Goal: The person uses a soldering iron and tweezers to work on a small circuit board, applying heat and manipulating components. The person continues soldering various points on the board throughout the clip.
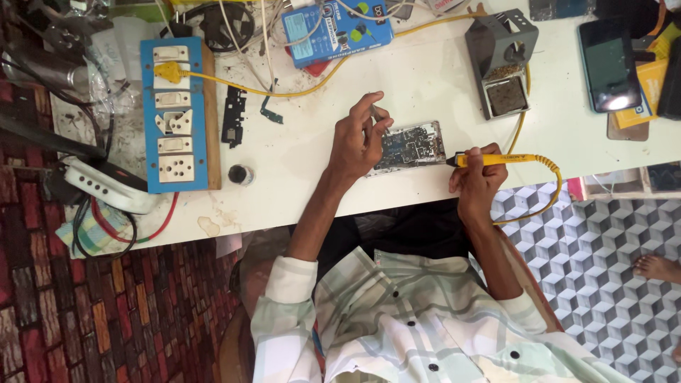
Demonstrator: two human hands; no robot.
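An opened phone with its circuit board (418,144) bare lies on the white table (298,163) in front of me. My left hand (358,138) rests at the board's left end, its fingers pinched on a small thin metal tool (377,111), possibly tweezers. A yellow soldering iron (500,159) is gripped in my right hand (477,183). Its dark tip points left and sits just off the board's right edge. The iron's yellow cable (553,188) loops off the table edge to the right.
A grey soldering iron stand (500,60) stands behind the board. At the left are a blue switchboard (174,113) with a yellow plug, a small black bottle (241,174) and loose phone parts (234,117). A blue box (337,28) and a dark phone (610,64) lie at the back. Another person's foot (656,267) shows on the tiled floor.
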